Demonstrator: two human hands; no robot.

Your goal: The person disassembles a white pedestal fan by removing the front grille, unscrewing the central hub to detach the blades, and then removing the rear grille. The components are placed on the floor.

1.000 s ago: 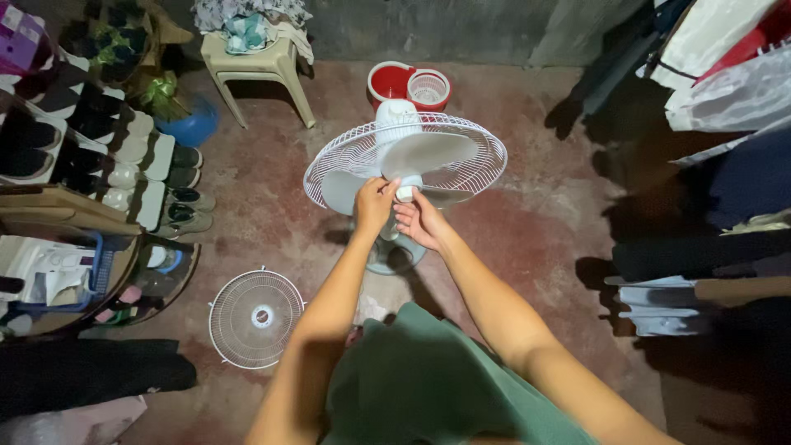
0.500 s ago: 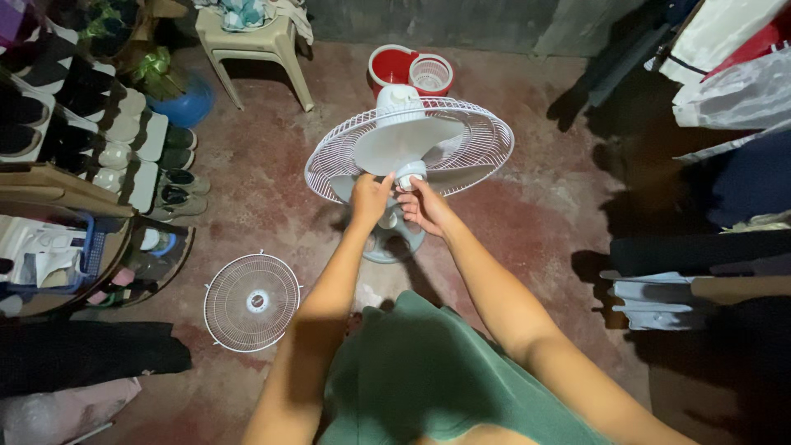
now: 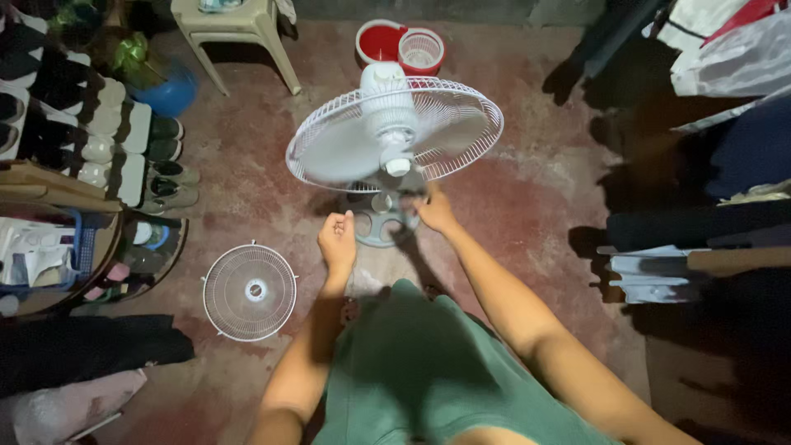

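Hands, near side of fan (image 3: 395, 136): left hand (image 3: 338, 239) loosely curled, holding nothing, short of the round base (image 3: 383, 227); right hand (image 3: 435, 210) under the rear grille rim, grip impossible to tell. Fan stands mid-floor, blades blurred. Likely light, thin brittle plastic; best held by the hub. Detached front grille (image 3: 250, 291) lies left of fan. Red bucket (image 3: 400, 45) beyond, partly cropped.
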